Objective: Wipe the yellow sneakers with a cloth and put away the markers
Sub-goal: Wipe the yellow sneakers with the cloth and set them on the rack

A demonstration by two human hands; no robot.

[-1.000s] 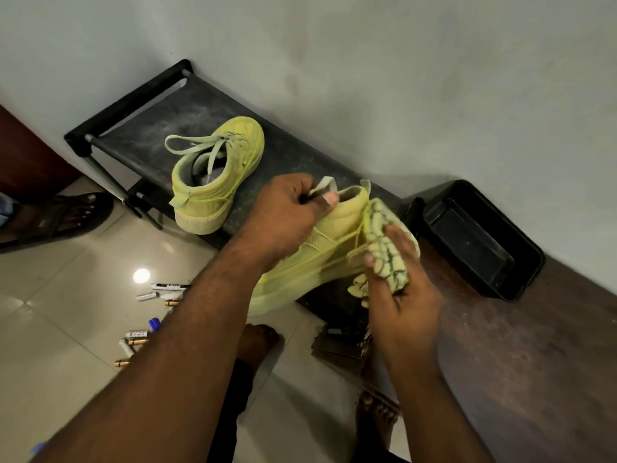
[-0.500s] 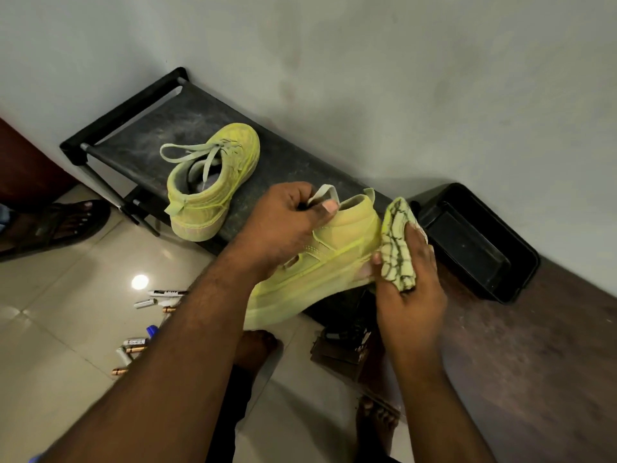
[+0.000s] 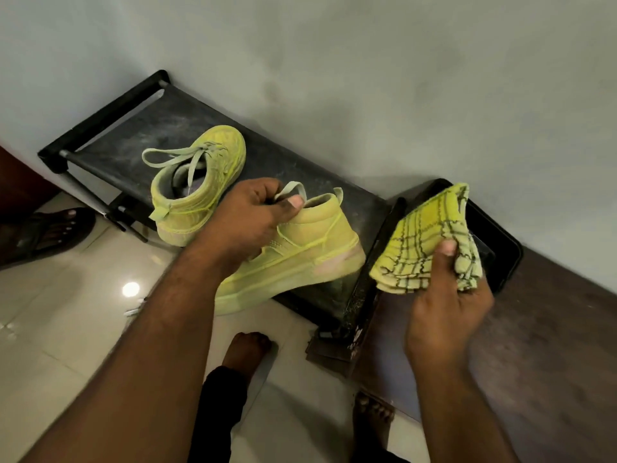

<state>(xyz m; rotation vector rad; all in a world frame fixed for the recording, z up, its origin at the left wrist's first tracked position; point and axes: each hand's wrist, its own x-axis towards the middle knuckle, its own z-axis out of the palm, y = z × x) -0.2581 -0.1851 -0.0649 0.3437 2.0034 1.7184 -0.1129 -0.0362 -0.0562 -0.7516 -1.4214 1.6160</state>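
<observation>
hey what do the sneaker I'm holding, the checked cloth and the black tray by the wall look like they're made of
Sneaker: matte, napped upper, probably suede or canvas, with a smooth rubbery sole. Cloth: soft woven fabric, likely cotton; it folds limply and shows a woven check. Tray: looks like moulded plastic, with a dull sheen on its rim.

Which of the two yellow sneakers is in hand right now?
The nearer sneaker, gripped at its collar by the left hand. The other sneaker sits untouched on the black rack behind it.
</observation>
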